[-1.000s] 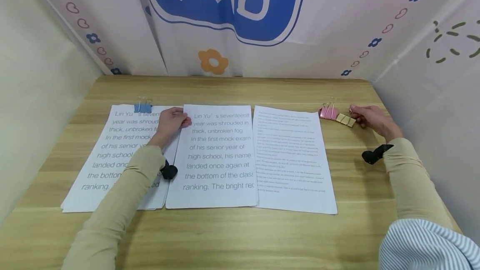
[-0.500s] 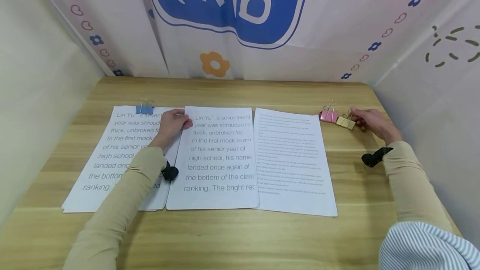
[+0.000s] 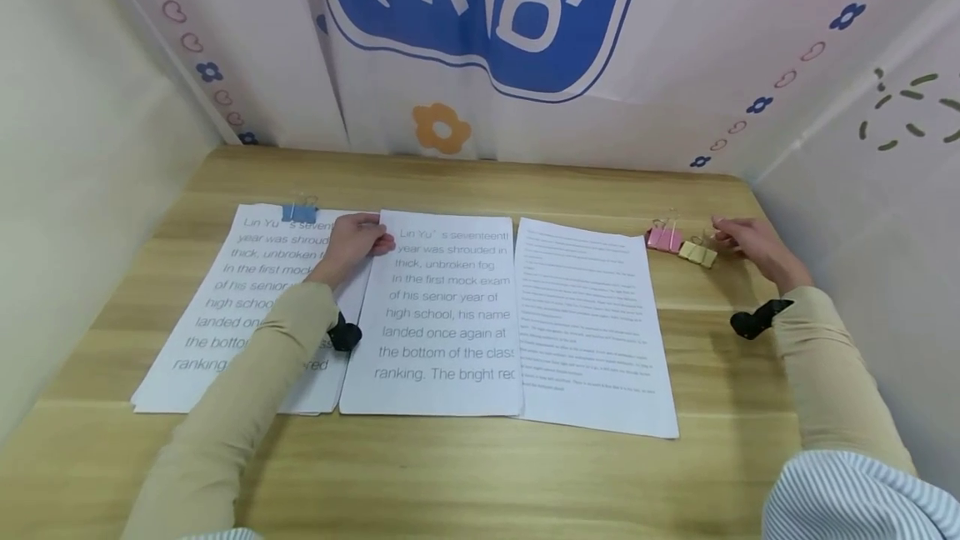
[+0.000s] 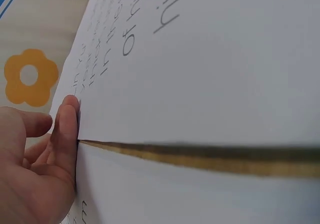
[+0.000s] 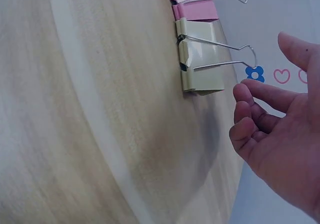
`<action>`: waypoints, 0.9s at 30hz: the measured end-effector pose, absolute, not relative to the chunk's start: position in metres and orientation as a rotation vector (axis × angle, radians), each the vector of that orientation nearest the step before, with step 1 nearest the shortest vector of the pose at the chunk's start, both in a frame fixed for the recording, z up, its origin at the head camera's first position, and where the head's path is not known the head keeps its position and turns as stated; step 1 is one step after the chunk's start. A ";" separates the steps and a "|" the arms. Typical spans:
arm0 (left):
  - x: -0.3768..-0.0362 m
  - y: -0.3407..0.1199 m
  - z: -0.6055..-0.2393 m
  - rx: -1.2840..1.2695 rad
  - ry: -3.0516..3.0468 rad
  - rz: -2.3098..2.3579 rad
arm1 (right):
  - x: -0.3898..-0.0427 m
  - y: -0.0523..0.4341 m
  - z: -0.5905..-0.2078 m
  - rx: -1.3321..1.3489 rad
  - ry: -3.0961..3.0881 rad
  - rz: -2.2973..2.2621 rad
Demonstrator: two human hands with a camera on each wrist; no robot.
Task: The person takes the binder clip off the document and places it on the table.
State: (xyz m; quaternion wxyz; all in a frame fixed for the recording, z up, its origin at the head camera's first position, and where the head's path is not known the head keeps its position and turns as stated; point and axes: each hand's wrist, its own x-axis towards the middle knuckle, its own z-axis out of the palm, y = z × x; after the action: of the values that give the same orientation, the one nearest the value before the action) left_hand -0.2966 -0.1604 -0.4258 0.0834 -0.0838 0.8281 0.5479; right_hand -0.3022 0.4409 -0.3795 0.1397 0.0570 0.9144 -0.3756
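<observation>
On the light wooden table (image 3: pixel 465 473), three white printed paper stacks lie side by side. The left hand (image 3: pixel 352 244) rests with fingers loosely extended on the upper left edge of the middle large-print stack (image 3: pixel 442 315), gripping nothing. Farther right, the right hand (image 3: pixel 746 242) hovers relaxed and open, holding nothing, just beside the beige metal binder clip (image 3: pixel 697 252), which touches the pink binder clip (image 3: pixel 663 238). A blue binder clip (image 3: pixel 299 212) tops the left stack (image 3: pixel 225 307).

Middle sheet (image 3: pixel 442 315), large print: "Lin Yu's seventeenth year was shrouded in thick, unbroken fog. In the first mock exam of his senior year of high school, his name landed once again at the bottom of the class ranking. The bright red". Left stack (image 3: pixel 225 307): same text, partly covered. Right sheet (image 3: pixel 592 323): print too small to read. Blue backdrop sign (image 3: pixel 487 15): white characters, cropped, unreadable.
</observation>
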 end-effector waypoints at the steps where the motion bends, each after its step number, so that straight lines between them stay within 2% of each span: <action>1: -0.295 -0.163 -0.425 -0.253 2.467 1.650 | -0.302 0.438 -0.378 0.158 2.655 -1.083; 9: -0.284 -0.196 -0.408 -0.429 2.587 1.774 | -0.300 0.422 -0.364 0.091 2.774 -1.058; 18: -0.267 -0.287 -0.404 -0.838 2.604 1.750 | -0.307 0.394 -0.352 0.006 2.848 -1.049; 21: -0.258 -0.311 -0.410 -0.885 2.593 1.687 | -0.313 0.375 -0.348 -0.008 2.861 -0.998; 27: -0.252 -0.328 -0.415 -0.872 2.550 1.684 | -0.328 0.325 -0.339 -0.077 2.857 -0.977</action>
State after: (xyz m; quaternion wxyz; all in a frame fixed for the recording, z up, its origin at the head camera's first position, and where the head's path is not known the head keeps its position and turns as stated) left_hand -0.2522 -0.3275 -0.4148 -0.0182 -0.2743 0.8023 0.5299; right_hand -0.3282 0.3254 -0.3386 0.0605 -0.0255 0.9442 -0.3227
